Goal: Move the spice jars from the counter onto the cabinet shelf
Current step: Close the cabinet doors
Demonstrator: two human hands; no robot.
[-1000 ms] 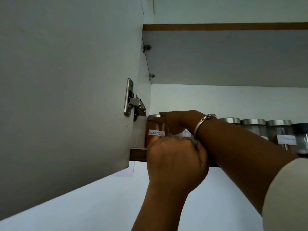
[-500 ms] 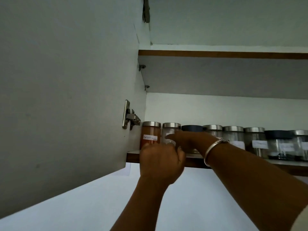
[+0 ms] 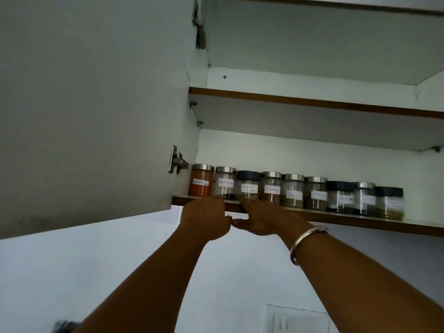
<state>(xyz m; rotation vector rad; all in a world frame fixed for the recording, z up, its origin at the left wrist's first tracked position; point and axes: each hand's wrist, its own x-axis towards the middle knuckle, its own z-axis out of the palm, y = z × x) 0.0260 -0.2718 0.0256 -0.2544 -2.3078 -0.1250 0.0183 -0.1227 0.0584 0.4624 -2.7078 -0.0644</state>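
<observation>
The light is dim, flat and greyish. My left hand [image 3: 204, 217] and right hand [image 3: 262, 217] come out dark against the pale wall [image 3: 120, 272]. The back panel [image 3: 300, 155] behind the jars [image 3: 293, 191] is brightest, and the upper shelf [image 3: 312, 126] is shaded underneath. The labels [image 3: 249, 188] are soft and smear rightward. Straight lines slant near the edges.

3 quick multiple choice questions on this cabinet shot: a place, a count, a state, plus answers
1. Where on the shelf is the orange-filled jar? A) far left B) middle C) far right
2. How many jars have dark lids? A) one B) three C) six
3. The cabinet door is: A) shut B) open C) missing
Answers: 1 A, it stands beside the hinge; 2 B, the third, seventh and ninth of nine; 3 B, it swings out, showing the jars.
</observation>
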